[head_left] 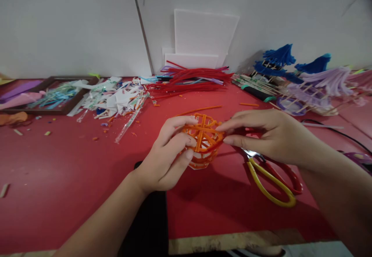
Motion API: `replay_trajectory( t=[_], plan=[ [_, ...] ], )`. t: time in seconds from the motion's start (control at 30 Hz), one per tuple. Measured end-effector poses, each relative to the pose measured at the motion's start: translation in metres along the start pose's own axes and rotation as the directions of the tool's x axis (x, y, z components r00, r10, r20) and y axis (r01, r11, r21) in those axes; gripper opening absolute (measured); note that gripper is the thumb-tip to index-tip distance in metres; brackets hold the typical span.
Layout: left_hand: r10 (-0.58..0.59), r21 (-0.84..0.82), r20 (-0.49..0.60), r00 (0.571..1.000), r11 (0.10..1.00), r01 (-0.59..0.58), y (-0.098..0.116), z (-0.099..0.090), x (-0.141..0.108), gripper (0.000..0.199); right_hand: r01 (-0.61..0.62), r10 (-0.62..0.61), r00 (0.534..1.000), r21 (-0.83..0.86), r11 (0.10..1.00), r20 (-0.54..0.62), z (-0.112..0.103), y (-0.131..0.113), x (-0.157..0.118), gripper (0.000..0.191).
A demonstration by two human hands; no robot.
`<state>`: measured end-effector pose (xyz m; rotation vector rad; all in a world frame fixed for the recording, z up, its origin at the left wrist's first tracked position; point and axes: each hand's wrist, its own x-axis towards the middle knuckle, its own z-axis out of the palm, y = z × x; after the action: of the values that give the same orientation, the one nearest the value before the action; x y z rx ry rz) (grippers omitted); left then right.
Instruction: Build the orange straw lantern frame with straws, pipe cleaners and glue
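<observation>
My left hand (167,150) is closed around the left side of an orange openwork frame (201,139), built from fuzzy pipe cleaners like a small round cage with spokes on top. At the frame's right edge, the thumb and forefinger of my right hand (267,131) pinch a red pipe cleaner (214,147). That red strand runs along the lower right rim, and part of it is hidden by my fingers. Scissors (271,183) with one yellow and one red handle lie under and beside my right hand, their blades partly covered.
Red pipe cleaners (192,77) are heaped at the back, before white boards (205,32). White scraps (119,98) and a brown frame (58,110) lie left. Blue-topped stick models (280,55) and lilac ones (328,83) stand right. A black flat object (148,218) is near the front edge.
</observation>
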<state>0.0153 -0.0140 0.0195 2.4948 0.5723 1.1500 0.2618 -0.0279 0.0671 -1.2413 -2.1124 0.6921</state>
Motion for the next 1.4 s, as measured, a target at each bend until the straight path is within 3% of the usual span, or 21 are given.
replay_trajectory(
  t=[0.13, 0.3, 0.37, 0.43, 0.6, 0.93, 1.2, 1.4],
  plan=[
    [-0.031, -0.077, -0.006, 1.0, 0.997, 0.03, -0.004, -0.001, -0.003, 0.018, -0.062, 0.062, 0.998, 0.061, 0.996, 0.008, 0.002, -0.001, 0.0, 0.018],
    [-0.084, -0.202, -0.079, 0.993, 0.977, 0.066, -0.006, -0.001, -0.002, 0.042, -0.074, 0.074, 0.997, 0.023, 0.997, -0.008, 0.007, -0.008, -0.004, 0.015],
    [-0.069, -0.107, -0.094, 0.993, 0.993, 0.059, 0.001, -0.004, 0.005, 0.04, -0.073, 0.073, 0.997, 0.0, 0.997, -0.039, 0.011, -0.012, -0.007, 0.014],
    [-0.035, 0.114, -0.072, 0.997, 0.993, 0.043, 0.013, -0.007, 0.014, 0.033, -0.077, 0.076, 0.995, -0.01, 0.997, -0.068, 0.015, -0.016, -0.009, 0.012],
    [-0.052, 0.446, 0.012, 0.999, 0.894, 0.041, 0.035, -0.014, 0.03, 0.013, -0.055, 0.056, 0.99, 0.014, 0.998, -0.132, 0.023, -0.024, -0.013, 0.009],
    [-0.029, 0.434, 0.226, 0.974, 0.898, -0.074, 0.031, -0.022, 0.051, 0.001, -0.048, 0.048, 0.979, 0.002, 0.999, -0.2, 0.031, -0.03, -0.015, 0.009],
    [0.002, 0.401, 0.393, 0.92, 0.899, -0.173, 0.033, -0.035, 0.063, 0.011, 0.136, -0.189, 0.936, -0.189, 0.972, -0.299, 0.04, -0.022, -0.023, 0.015],
    [-0.003, 0.455, 0.393, 0.92, 0.87, -0.192, 0.038, -0.031, 0.062, 0.013, 0.23, -0.335, 0.877, -0.311, 0.922, -0.344, 0.047, -0.016, -0.024, 0.016]
  ],
)
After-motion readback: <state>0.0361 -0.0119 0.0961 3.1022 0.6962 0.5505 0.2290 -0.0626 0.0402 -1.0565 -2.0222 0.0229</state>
